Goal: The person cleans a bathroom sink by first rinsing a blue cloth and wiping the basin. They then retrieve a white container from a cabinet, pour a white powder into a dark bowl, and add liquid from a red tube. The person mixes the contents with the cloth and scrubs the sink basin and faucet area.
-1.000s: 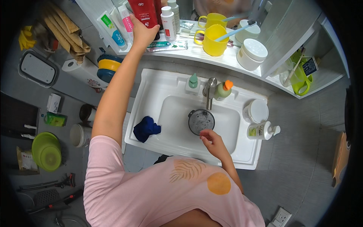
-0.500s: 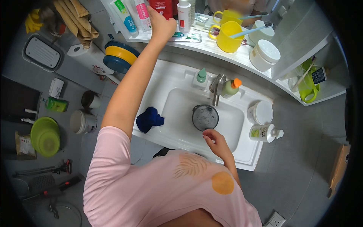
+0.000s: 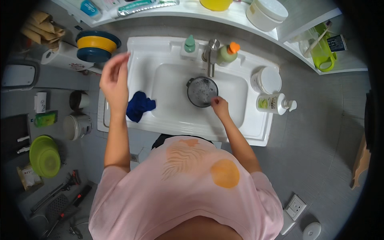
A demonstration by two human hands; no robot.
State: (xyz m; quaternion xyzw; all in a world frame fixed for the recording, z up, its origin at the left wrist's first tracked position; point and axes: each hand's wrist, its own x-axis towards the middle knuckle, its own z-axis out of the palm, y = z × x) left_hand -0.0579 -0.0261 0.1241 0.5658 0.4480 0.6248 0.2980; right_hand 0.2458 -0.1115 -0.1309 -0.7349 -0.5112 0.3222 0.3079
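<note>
In the white sink (image 3: 168,116) sits a dark round bowl (image 3: 200,92), with greyish, foamy-looking water in it. My right hand (image 3: 220,108) is closed at the bowl's lower right rim, fingertips pinched on its edge. My left hand (image 3: 115,82) hangs over the left end of the sink, slightly blurred, fingers loosely apart and holding nothing visible. Below and right of it, a crumpled dark blue cloth (image 3: 139,106) lies on the sink's left ledge. The metal faucet (image 3: 211,60) stands just behind the bowl.
Behind the sink stand a green-topped dispenser (image 3: 190,45) and an orange-topped bottle (image 3: 228,55). A white tub (image 3: 267,80) and pump bottle (image 3: 274,104) are on the right ledge. A white shelf (image 3: 224,18) curves above, bearing a toothpaste tube (image 3: 146,6). Nested basins (image 3: 96,46) hang left.
My left hand has come down from the shelf's tubes and bottles to the sink's left side. My right hand has closed at the bowl's rim. The view has tilted down.
</note>
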